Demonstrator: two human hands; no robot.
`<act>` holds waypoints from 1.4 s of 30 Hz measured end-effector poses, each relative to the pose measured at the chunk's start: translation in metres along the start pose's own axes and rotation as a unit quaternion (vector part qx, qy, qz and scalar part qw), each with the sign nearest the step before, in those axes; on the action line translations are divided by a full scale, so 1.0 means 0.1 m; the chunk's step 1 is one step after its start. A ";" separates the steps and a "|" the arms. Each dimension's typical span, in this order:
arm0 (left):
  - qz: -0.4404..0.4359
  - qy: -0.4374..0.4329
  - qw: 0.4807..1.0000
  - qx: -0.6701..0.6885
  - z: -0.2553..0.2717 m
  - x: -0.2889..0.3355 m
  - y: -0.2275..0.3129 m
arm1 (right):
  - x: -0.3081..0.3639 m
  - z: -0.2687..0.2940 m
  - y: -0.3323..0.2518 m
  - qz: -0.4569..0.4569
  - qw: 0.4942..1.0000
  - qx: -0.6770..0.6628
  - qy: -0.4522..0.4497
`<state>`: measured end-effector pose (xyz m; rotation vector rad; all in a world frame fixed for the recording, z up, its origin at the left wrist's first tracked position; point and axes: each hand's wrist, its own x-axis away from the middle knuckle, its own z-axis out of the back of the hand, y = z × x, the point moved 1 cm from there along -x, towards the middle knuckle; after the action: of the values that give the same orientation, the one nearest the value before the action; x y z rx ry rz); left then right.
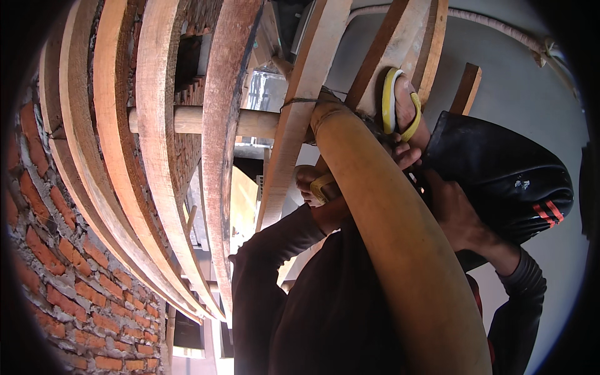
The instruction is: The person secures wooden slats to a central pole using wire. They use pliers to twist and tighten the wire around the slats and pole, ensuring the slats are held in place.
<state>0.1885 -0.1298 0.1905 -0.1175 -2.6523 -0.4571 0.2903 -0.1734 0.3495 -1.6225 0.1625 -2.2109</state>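
Note:
A thick tan bamboo pole [400, 231] slants from the lower right up to a wooden beam [306, 94]. Dark wire [303, 100] is wound round that beam near the pole's upper end. My left forearm passes behind the pole, and the fingers of my left hand [407, 155] show curled on its far side. My right hand [455, 215] is bent close by, right of the pole, with its fingers drawn in. Both hands meet near the pole's upper part; what they grip there is small, dark and mostly hidden.
My feet, in yellow sandals [389, 103], rest on wooden members beside the joint. Several upright-looking timber strips [156, 94] run along the left, crossed by a round pole [194, 120]. A brick wall [94, 294] stands at far left, a grey wall [500, 56] at right.

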 end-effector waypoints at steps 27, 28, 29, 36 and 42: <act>0.174 0.253 0.910 0.279 -0.34 -0.42 -0.01 | 0.20 0.26 -0.04 0.120 0.774 0.611 0.119; 0.176 0.254 0.909 0.279 -0.33 -0.44 -0.05 | 0.05 0.28 0.12 0.105 0.733 0.653 0.159; 0.175 0.248 0.911 0.278 -0.36 -0.47 -0.06 | -0.02 0.33 0.20 0.100 0.730 0.652 0.179; 0.134 0.271 0.911 0.279 -0.58 -0.41 0.37 | -0.21 0.70 0.29 0.190 0.765 0.593 0.162; 0.017 0.268 0.911 0.312 -0.41 -0.40 0.15 | -0.44 1.02 0.03 0.138 0.863 0.486 0.016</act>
<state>0.2433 -0.1300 0.2118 0.1435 -2.1168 0.3440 0.3978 -0.1462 0.3421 -0.9048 -0.5907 -1.6312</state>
